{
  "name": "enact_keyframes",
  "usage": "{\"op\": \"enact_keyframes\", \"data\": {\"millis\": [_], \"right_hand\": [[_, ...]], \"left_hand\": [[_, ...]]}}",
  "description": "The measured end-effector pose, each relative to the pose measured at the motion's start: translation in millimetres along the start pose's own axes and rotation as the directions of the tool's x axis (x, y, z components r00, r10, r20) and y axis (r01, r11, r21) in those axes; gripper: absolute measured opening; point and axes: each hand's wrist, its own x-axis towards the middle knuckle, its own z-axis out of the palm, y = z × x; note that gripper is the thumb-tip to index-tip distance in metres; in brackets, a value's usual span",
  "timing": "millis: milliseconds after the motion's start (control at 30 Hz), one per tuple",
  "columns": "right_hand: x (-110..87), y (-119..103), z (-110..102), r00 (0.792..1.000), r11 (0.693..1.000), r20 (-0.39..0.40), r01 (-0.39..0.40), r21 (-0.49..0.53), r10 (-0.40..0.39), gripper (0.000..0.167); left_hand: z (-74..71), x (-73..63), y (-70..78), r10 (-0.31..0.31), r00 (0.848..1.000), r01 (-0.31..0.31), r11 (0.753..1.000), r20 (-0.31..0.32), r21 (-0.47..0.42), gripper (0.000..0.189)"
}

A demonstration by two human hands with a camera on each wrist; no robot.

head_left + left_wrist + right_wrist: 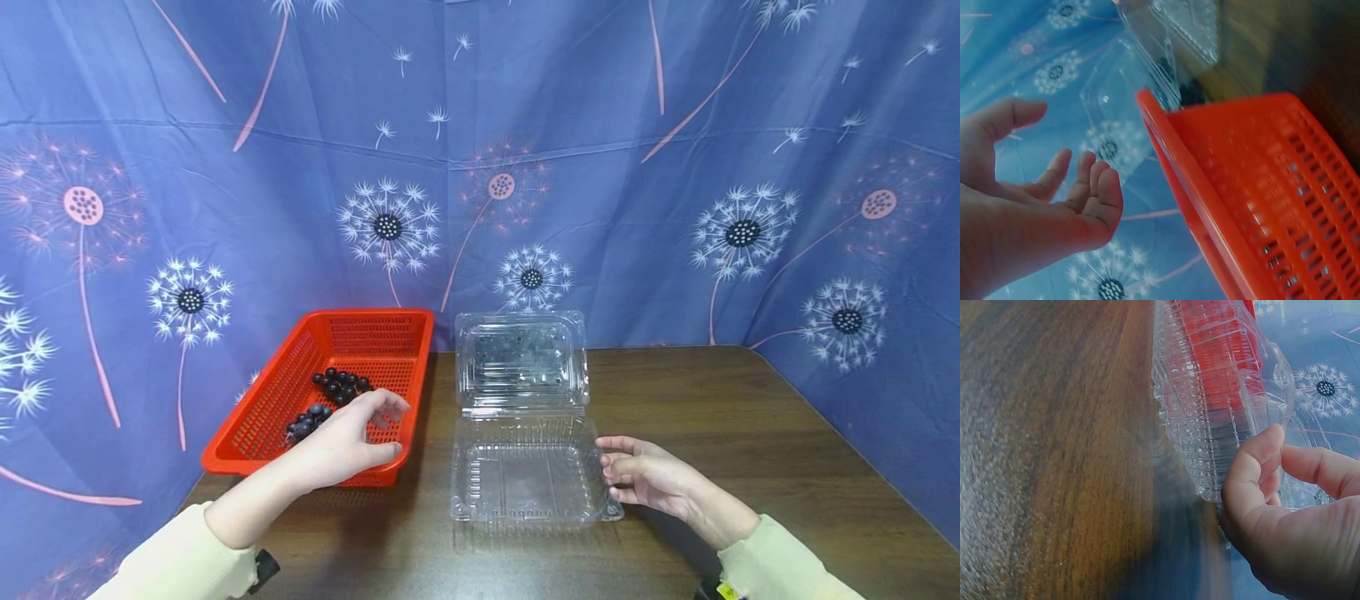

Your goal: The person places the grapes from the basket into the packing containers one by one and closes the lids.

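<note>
Near the right rim of a red plastic basket, my left hand hovers with loosely bent fingers, thumb apart, holding nothing. Two bunches of dark grapes lie inside the basket, the nearer one partly behind that hand. A clear plastic clamshell container stands on the table with its lid raised at the back. At the container's right edge, my right hand pinches the rim between thumb and fingers. The right wrist view shows this hand at the clear rim.
The brown wooden table extends to the right of the container. A blue dandelion-print cloth hangs behind and at the sides. A narrow strip of table separates basket and container.
</note>
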Motion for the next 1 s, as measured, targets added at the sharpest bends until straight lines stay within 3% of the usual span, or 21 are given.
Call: {"op": "enact_keyframes", "data": {"millis": [200,367,733,1000], "right_hand": [[-1.0,0,0,1.000,1.000,0.006,0.004,0.006,-0.004,0.064],[-0.4,0,0,1.000,1.000,0.011,0.006,0.007,-0.006,0.064],[-0.9,0,-1,1.000,1.000,0.014,0.000,0.014,0.000,0.063],[-1.3,0,-2,1.000,1.000,0.025,0.003,0.018,-0.003,0.061]], "left_hand": [[-10.1,2.4,-17.2,0.064,0.998,-0.062,0.988,-0.007,0.139,0.046],[-19.4,4.8,-34.3,0.087,0.996,-0.086,0.978,0.002,0.189,0.049],[-32.7,8.3,-62.0,0.069,0.998,-0.068,0.956,0.007,0.286,0.052],[-44.2,9.8,-77.0,0.014,0.999,-0.030,0.927,0.047,0.374,0.054]]}}
